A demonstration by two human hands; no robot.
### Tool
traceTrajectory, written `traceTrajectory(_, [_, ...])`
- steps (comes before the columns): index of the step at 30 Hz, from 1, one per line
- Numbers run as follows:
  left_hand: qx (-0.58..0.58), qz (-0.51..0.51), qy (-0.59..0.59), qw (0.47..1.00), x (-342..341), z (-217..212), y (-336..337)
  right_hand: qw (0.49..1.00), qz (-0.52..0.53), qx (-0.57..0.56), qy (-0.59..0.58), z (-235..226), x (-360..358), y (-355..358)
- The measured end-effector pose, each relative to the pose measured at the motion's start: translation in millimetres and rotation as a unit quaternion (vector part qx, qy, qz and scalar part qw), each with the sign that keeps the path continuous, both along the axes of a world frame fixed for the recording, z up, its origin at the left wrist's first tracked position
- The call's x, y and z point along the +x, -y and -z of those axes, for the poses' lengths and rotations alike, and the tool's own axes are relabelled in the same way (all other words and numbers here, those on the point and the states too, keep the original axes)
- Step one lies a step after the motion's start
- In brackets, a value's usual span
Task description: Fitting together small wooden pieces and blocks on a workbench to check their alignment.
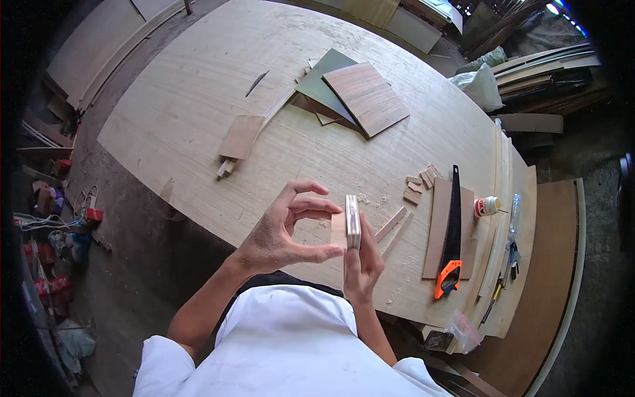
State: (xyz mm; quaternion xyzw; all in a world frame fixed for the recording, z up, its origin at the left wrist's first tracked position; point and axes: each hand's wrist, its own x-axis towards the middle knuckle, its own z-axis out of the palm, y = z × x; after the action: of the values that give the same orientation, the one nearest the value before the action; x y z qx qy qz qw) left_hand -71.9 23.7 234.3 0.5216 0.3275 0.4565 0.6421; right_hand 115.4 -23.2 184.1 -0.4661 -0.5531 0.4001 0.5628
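A small block of layered plywood (353, 225), its striped edge toward me, is held upright above the table's near edge. My right hand (365, 261) grips it from the right side, fingers behind it and thumb along its lower end. Against its left side is a thin, pale wooden piece (338, 229); whether the two are joined I cannot tell. My left hand (281, 228), dusty with sawdust, curves in a C shape and pinches this piece at its top and bottom edges between fingertips and thumb.
On the wooden table (192, 99) lie stacked boards (367, 99), small offcuts (415, 188) and thin strips (395, 228). At right are a handsaw (452, 228) with an orange handle, a white glue tub (487, 206) and long strips. A plastic bag (465, 331) hangs at the near right edge.
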Motion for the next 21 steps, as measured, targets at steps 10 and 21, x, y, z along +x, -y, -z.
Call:
traceTrajectory(10, [-0.003, -0.010, -0.043, 0.999, 1, 5, -4, 1.000, -0.003, 0.013, 0.005, -4, -1, 1])
traceTrajectory(21, [-0.015, -0.006, -0.023, 1.000, 2, 5, -8, 0.999, 0.011, -0.002, -0.036, -3, -1, 6])
